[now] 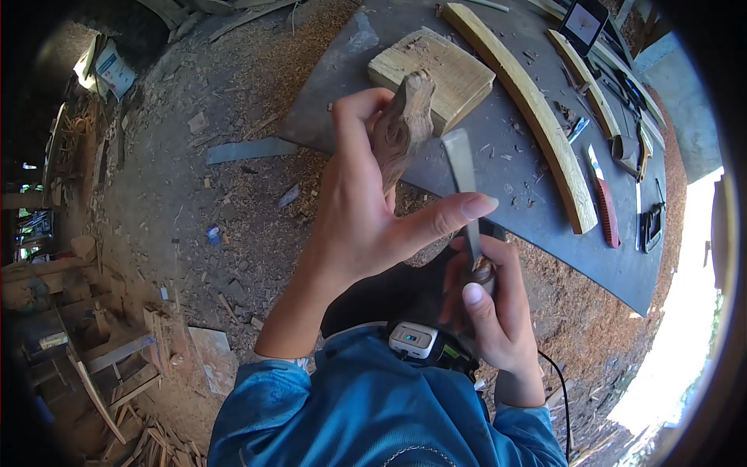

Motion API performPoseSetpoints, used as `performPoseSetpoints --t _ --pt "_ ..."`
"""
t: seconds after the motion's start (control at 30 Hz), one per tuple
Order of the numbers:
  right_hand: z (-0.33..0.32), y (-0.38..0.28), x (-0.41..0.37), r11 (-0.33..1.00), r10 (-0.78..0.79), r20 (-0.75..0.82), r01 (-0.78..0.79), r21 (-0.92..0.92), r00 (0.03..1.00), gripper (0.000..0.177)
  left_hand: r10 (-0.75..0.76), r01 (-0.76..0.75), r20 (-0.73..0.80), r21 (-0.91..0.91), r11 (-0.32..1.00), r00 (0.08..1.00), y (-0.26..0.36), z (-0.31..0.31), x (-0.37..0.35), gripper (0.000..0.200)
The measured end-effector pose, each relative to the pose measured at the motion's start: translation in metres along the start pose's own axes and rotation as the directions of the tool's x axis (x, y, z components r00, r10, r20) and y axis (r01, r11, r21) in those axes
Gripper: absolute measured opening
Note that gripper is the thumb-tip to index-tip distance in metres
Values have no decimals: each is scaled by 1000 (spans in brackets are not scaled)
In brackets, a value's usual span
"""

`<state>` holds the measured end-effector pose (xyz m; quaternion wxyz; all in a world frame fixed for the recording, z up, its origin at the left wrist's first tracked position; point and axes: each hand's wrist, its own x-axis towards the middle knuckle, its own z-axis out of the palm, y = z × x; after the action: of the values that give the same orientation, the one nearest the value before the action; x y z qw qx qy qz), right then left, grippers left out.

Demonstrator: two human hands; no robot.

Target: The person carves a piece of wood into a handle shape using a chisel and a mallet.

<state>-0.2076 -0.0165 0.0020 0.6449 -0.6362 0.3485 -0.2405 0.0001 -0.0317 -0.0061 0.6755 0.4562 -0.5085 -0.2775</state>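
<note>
My left hand (362,202) is wrapped round a weathered, knotty piece of wood (406,128), held upright with its top end showing above the fingers. Its thumb stretches right, by the blade of a chisel. In my right hand (502,307) is the chisel (462,163), gripped by its handle, the flat metal blade pointing up and away from me. The blade tip is near the piece of wood but apart from it. Behind both lies a thick wooden block (440,74) on the dark table (513,183).
A long curved wooden strip (529,101) crosses the table, with a second strip (587,82) beyond it. Towards the right lie a red-handled knife (605,204), a black clamp-like tool (652,227) and a screen (583,25). Wood chips cover the floor. A black cable hangs beside my right arm.
</note>
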Motion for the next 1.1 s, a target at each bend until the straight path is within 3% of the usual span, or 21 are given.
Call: performPoseSetpoints --t 0.03,0.07,0.2,0.3,0.6,0.8,0.9,1.0,1.1 --pt "0 -5 -1 994 70 41 -73 76 997 44 5 -5 12 33 999 1000 0 -1 0 93" --pt "-1 0 0 999 17 79 -19 28 997 45 9 -10 24 66 998 1000 1 -3 0 93" --pt "2 -2 -2 999 43 52 -42 -15 998 44 -32 9 89 247 969 996 10 -10 0 86" --pt "3 -3 -1 998 33 48 -31 -49 998 43 112 -135 89 309 941 990 7 -9 4 72" --pt "17 1 -4 969 -85 -22 77 -237 996 42 -70 48 46 371 927 996 11 -12 -5 56" --pt "26 4 -3 904 -220 -119 157 -397 968 41 -126 105 59 274 956 990 12 -10 -14 51" --pt "26 1 -2 908 -241 -99 188 -375 966 41 -16 20 -37 109 994 999 12 -3 -12 53" --pt "21 -8 -4 959 -148 -41 134 -249 988 41 25 -20 -64 86 996 998 15 -7 -4 56" --pt "16 -17 -6 981 -84 0 82 -178 997 40 226 -214 -41 188 959 973 10 -10 6 60"
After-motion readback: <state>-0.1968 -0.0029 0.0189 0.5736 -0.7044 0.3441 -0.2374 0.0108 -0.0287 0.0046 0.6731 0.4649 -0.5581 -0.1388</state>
